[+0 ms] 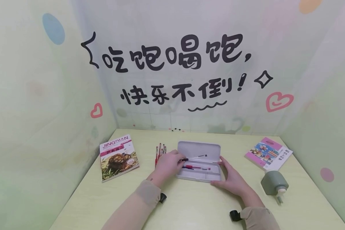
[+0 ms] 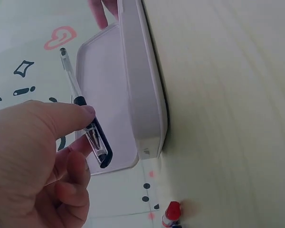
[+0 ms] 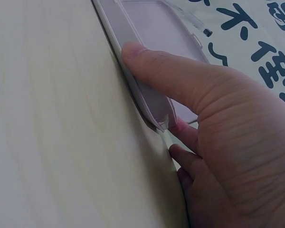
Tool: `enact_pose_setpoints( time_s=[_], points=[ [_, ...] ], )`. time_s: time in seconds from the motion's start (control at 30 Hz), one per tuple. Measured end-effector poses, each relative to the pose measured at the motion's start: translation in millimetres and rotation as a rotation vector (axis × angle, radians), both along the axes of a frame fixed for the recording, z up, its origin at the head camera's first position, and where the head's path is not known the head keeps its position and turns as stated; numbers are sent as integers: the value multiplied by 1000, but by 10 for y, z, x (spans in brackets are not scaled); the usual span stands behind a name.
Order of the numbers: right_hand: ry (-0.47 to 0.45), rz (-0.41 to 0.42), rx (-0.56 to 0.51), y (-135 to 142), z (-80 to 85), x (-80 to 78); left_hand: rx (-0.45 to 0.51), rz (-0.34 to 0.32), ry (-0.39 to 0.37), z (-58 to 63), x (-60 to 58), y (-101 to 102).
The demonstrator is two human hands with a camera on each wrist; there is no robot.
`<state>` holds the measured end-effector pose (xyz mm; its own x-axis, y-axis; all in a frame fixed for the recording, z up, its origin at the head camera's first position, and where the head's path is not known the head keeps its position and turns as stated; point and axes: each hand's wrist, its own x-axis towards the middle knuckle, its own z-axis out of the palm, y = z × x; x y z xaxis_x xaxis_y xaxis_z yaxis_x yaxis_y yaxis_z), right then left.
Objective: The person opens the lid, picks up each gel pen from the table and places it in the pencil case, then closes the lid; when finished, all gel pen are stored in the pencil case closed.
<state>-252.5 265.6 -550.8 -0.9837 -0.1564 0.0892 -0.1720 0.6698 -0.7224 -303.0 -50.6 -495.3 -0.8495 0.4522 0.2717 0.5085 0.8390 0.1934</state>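
Observation:
Between thumb and fingers, my left hand point(image 1: 167, 165) pinches a clear-barrelled pen with a black grip and black cap point(image 2: 76, 90). It is tilted over an open pale pencil case point(image 1: 213, 175), whose lid point(image 1: 198, 148) stands up at the back. A red pen point(image 1: 193, 167) lies in the case's rear compartment; the front one is split by a divider. My right hand point(image 1: 233, 180) grips the case's right end, thumb point(image 3: 149, 64) on the front wall and fingers behind the corner. Several red-ended pens point(image 1: 158, 153) are partly hidden behind my left hand.
A magazine with a lion on its cover point(image 1: 118, 159) lies at the left of the table point(image 1: 189, 207). At the right are a pink-and-white booklet point(image 1: 268, 155) and a grey-green pump bottle point(image 1: 273, 182). A printed cloth wall point(image 1: 166, 121) stands behind the table.

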Motion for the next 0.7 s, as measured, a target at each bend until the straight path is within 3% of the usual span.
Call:
enact_pose_setpoints(
  time_s=[0.13,0.7],
  points=[
    [-5,1,-3,4,5,-7,-7,-47,-17,-31,17,77],
    [-9,-1,-11,12,3,10,-98,-99,-138,-120,6,245]
  ],
)
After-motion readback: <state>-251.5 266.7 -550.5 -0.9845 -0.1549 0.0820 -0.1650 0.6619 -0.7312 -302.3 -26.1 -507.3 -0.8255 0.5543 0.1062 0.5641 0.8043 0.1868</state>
